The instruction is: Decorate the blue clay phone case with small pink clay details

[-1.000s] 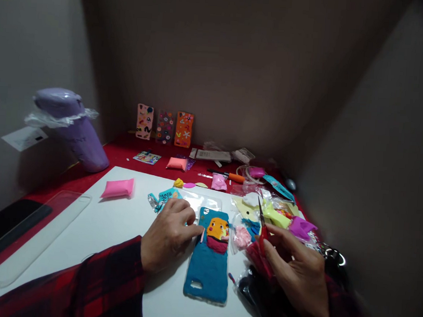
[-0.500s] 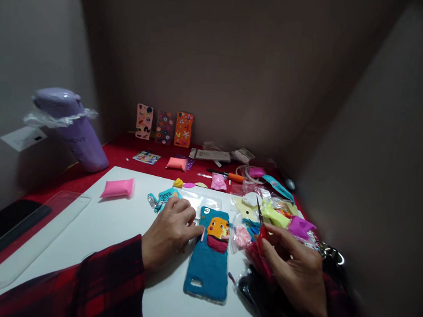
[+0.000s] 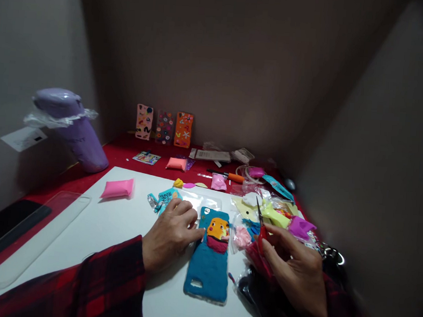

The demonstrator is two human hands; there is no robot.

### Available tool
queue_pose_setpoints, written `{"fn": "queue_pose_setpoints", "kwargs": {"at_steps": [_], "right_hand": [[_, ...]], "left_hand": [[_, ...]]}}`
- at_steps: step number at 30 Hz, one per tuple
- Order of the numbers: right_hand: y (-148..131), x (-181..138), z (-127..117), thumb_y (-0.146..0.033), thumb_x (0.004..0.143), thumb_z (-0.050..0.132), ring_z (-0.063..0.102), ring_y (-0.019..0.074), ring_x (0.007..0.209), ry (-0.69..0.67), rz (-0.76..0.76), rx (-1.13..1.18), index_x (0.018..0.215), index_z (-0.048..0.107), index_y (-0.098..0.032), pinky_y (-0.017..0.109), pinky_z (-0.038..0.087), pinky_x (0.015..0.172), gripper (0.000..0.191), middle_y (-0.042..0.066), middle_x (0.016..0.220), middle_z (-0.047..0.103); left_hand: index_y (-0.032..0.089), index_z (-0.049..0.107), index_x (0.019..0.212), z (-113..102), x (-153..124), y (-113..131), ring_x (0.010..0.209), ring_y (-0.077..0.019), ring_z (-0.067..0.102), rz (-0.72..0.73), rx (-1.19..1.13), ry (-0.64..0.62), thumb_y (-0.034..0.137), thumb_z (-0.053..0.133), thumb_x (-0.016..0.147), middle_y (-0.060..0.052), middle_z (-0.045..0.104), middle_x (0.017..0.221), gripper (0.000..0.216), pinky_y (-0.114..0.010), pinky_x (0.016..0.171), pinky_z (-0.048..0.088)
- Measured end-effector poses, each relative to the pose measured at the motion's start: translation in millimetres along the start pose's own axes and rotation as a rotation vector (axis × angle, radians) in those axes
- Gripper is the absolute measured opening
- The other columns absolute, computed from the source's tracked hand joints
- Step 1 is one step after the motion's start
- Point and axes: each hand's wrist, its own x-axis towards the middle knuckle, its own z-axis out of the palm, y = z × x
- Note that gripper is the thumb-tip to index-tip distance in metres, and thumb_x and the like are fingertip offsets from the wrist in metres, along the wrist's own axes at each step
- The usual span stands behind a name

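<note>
A person's right hand (image 3: 293, 275) grips red-handled scissors (image 3: 262, 238), blades pointing up, while the left hand (image 3: 172, 233), fingers bent, rests its thumb at the left edge of a teal clay-covered phone case (image 3: 207, 274) lying on a white board (image 3: 127, 225); whether it pinches anything cannot be told. Beyond, three decorated phone cases (image 3: 165, 127) stand near the wall (image 3: 239, 73).

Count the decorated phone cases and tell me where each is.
4: pink case, dotted case and orange case, left to right, upright at the back; teal case on the white surface, beside the left hand. Others may be hidden.
</note>
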Motion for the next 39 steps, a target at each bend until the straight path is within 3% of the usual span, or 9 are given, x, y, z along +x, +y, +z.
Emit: {"fn": "queue_pose_setpoints", "kwargs": {"at_steps": [39], "right_hand": [[1.6, -0.4, -0.6, -0.026, 0.080, 0.061, 0.053, 0.0106, 0.046, -0.010, -0.028, 0.017, 0.098, 0.066, -0.019, 0.023, 0.043, 0.046, 0.020, -0.002, 0.062, 0.062]], "left_hand": [[0.018, 0.065, 0.076, 0.0, 3.6, -1.6, 0.078, -0.0202, 0.045, 0.069, 0.062, 0.024, 0.014, 0.050, 0.086, -0.005, 0.058, 0.072, 0.019, -0.043, 0.078, 0.036]]}}
